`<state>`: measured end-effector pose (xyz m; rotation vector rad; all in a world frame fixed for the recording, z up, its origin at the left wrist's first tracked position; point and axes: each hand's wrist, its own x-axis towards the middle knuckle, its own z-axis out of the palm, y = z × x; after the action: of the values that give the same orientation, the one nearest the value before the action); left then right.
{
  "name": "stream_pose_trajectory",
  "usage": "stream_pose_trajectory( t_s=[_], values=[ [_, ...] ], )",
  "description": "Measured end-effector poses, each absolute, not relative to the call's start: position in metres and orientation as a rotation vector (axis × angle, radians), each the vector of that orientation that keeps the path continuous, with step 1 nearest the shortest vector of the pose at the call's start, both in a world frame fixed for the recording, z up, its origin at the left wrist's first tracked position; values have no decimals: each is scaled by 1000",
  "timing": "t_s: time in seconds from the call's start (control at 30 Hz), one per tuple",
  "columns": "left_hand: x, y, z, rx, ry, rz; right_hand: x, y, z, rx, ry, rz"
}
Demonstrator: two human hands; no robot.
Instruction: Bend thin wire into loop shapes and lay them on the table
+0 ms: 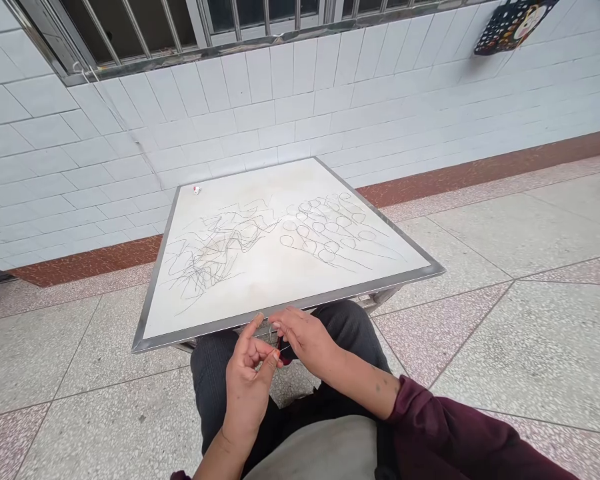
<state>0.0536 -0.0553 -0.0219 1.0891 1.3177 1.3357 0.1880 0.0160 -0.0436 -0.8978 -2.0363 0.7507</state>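
My left hand (253,373), palm up, pinches a thin wire (271,332) between thumb and a finger, with its index finger stretched out. Close beside it, my right hand (305,333) is bent over with its fingers closed at the upper part of the same curved wire. A small dark and red thing shows between the hands; its kind is unclear. On the white table (260,287) in front lie many loose wires. Wavy, tangled wires (220,247) are on the left, and wires with round loops at one end (325,230) are on the right.
The table has a grey metal rim, and its near edge is just beyond my hands. A small white and red object (197,191) lies in its far left corner. Behind stands a white tiled wall (300,107) with a barred window. A dotted bag (510,30) hangs at upper right.
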Motion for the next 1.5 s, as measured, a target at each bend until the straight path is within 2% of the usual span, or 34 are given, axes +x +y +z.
stream_pose_trajectory(
  t_s=[0.4, 1.07, 1.17, 1.5],
  values=[
    [60, -55, -28, 1000, 1282, 1411, 179, 18, -50, -962, -1913, 824],
    [65, -59, -30, 1017, 1294, 1502, 178, 18, -39, -1069, -2014, 439],
    [62, -59, -29, 994, 1307, 1531, 178, 17, -38, -1077, -1906, 606],
    [52, -56, -23, 852, 1402, 1714, 175, 9, -30, -873, -1485, 1482]
  ],
)
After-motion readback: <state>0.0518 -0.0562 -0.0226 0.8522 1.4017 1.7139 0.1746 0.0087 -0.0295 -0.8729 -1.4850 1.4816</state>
